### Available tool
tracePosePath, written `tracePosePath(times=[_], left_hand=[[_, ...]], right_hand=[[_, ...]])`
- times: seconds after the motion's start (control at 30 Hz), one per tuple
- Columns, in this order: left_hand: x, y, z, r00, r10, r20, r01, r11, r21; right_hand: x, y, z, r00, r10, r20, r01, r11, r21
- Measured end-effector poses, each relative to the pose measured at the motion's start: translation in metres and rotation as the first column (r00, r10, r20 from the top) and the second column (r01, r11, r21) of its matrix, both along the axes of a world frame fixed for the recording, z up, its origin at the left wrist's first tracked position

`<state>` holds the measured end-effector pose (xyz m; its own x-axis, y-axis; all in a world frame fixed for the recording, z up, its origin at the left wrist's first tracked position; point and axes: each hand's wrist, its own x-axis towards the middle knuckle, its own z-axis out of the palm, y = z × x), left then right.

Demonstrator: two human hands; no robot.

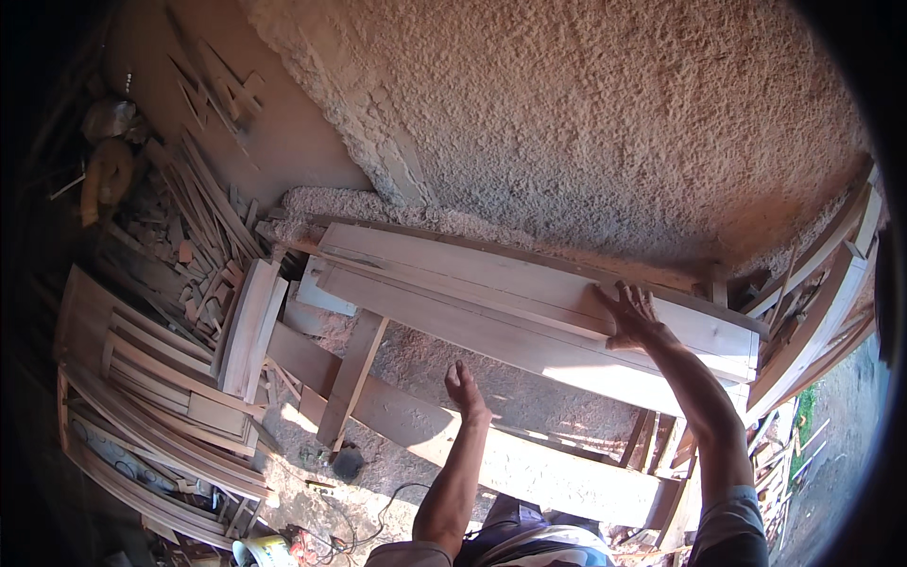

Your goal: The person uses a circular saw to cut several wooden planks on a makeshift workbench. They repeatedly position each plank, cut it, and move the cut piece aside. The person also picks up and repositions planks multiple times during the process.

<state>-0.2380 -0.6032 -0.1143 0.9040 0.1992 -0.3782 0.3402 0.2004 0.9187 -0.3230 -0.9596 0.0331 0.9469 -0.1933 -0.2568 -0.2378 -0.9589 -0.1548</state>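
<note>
Several long pale planks (444,311) lie lengthwise on a wooden bench by the wall, with pencil-like lines along them. My right hand (631,321) rests on the upper planks near their right part, fingers spread, touching a narrower board (529,317). My left hand (464,387) is in the air, below the planks in the picture, with fingers curled together and nothing visible in them. Beneath it is a lower sunlit board (557,477); a short crosspiece (351,378) stands out at the left of that board.
A rough plaster wall (586,113) rises behind. Stacked wooden frames (161,387) and offcuts (203,255) crowd the left. More timber (817,302) leans at the right. A cable (378,520) and a white bucket (260,553) are on the ground.
</note>
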Motion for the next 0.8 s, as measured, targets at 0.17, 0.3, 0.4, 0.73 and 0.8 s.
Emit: tracePosePath(times=[0.17,0.3,0.4,0.73,0.8], left_hand=[[0.038,-0.002,0.016,0.995,-0.098,-0.030,0.073,0.886,-0.459],[0.069,-0.020,0.036,0.977,-0.174,-0.119,0.041,0.710,-0.703],[0.025,-0.064,0.047,0.957,-0.291,-0.009,0.240,0.804,-0.544],[-0.197,-0.250,0.273,0.721,-0.477,0.503,0.672,0.659,-0.339],[-0.249,-0.294,0.304,0.626,-0.527,0.575,0.746,0.619,-0.245]], right_hand=[[-0.088,0.039,0.018,0.998,0.005,0.066,-0.006,1.000,0.020],[-0.200,0.044,0.001,0.955,-0.053,0.292,0.060,0.998,-0.017],[-0.276,0.030,0.010,0.941,-0.026,0.338,0.082,0.985,-0.153],[-0.479,-0.094,-0.008,0.652,-0.284,0.703,0.566,0.800,-0.202],[-0.504,-0.105,-0.023,0.579,-0.417,0.700,0.657,0.747,-0.099]])
